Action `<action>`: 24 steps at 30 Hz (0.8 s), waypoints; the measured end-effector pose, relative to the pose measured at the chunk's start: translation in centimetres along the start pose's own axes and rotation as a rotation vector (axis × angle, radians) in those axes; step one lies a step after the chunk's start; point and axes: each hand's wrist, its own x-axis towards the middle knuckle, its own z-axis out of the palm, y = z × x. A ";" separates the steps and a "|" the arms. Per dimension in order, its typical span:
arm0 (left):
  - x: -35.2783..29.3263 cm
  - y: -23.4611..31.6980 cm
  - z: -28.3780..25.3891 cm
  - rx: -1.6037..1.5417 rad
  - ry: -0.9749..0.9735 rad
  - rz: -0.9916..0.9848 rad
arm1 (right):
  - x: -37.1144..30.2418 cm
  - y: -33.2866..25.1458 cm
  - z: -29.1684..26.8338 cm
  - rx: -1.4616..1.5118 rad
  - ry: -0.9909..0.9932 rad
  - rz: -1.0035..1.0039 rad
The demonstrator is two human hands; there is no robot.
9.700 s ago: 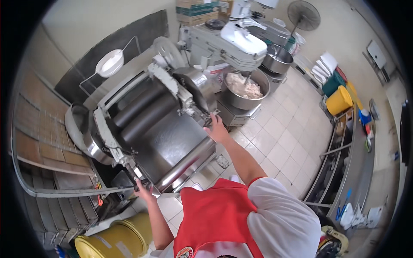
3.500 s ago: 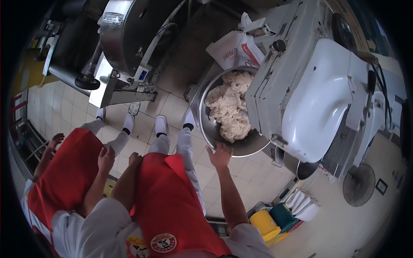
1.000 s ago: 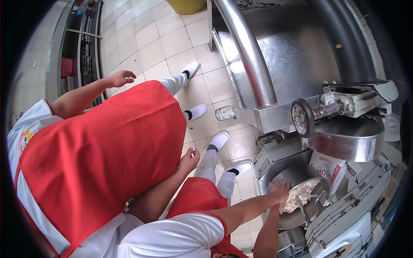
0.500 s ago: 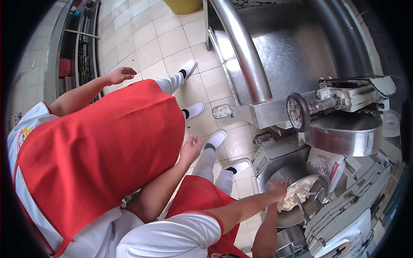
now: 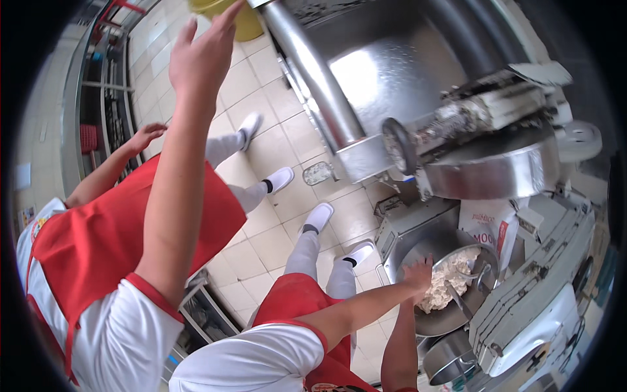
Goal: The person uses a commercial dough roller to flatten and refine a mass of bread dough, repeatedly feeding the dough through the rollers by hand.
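A round grey steel mixing bowl stands toward the lower right, and in it lies a pale, lumpy mass of dough, with a grey metal mixing hook reaching down into it from the cream-coloured mixer. The wearer's left hand is at the bowl's left side beside the dough, unclenched, its fingers spread; whether they touch the rim or the dough cannot be told. The right hand comes up beneath it, mostly hidden, so how its fingers stand cannot be told. A smaller steel bowl sits just below the first in the view, and a white paper sack with red print stands close behind it. Above the mixing bowl, the curved steel drum guard and black handwheel of a rolling machine leave a narrow gap; pale floor tiles run open to the left of the machine. Its flat, shiny steel bed is bare. A co-worker in a red apron stands at left, one raised hand extended toward the top, near a yellow bin; a dark metal rack lines the left side.
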 end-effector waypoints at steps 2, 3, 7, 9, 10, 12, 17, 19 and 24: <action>-0.8 2.8 4.3 0.028 -0.051 0.011 | -0.9 -0.2 0.3 0.179 0.010 0.046; -1.2 4.5 6.0 0.048 -0.068 0.042 | -1.4 0.1 0.3 0.270 0.028 0.092; -0.6 8.1 9.9 0.196 -0.014 0.115 | -2.8 0.3 1.4 0.564 0.061 0.166; 1.4 8.9 11.0 0.219 0.020 0.164 | -3.0 0.3 3.1 0.644 0.139 0.124; 2.4 9.2 11.6 0.186 0.016 0.196 | -2.7 0.5 5.0 0.605 0.280 0.028; 1.7 11.0 12.9 0.195 0.009 0.186 | -1.9 1.0 12.2 0.238 0.713 -0.100; 3.0 9.9 13.2 0.232 0.251 0.190 | -3.0 5.8 3.4 2.045 0.073 -0.077; 3.0 10.3 14.0 0.242 0.228 0.193 | -1.7 11.3 7.3 1.807 0.460 0.078; 3.5 9.5 15.2 0.250 0.252 0.186 | 5.1 25.8 10.5 1.170 0.814 0.616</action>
